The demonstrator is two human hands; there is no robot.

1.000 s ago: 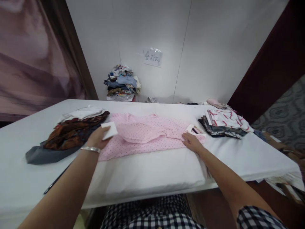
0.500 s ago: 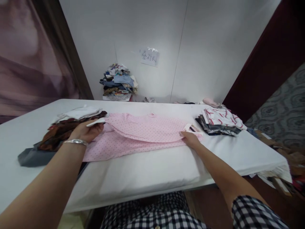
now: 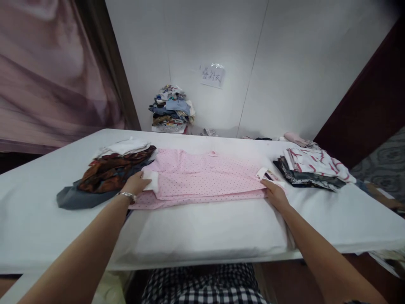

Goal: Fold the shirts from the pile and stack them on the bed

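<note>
A pink dotted garment (image 3: 205, 177) lies spread across the middle of the white table (image 3: 202, 228), folded over on itself lengthways. My left hand (image 3: 136, 184) rests on its left end and grips the white cuff (image 3: 152, 180) there. My right hand (image 3: 274, 192) presses on the garment's right end, beside a white collar piece with a label (image 3: 268, 174). A silver bracelet (image 3: 126, 195) circles my left wrist.
A loose heap of brown, grey and white clothes (image 3: 107, 175) lies left of the garment. A folded stack of patterned clothes (image 3: 311, 166) sits at the right. Another clothes pile (image 3: 172, 110) and a paper sign (image 3: 212, 76) stand at the back wall.
My left hand carried the white cuff down onto the garment's left end, flattening the raised fold. My right hand stayed on the right end.
</note>
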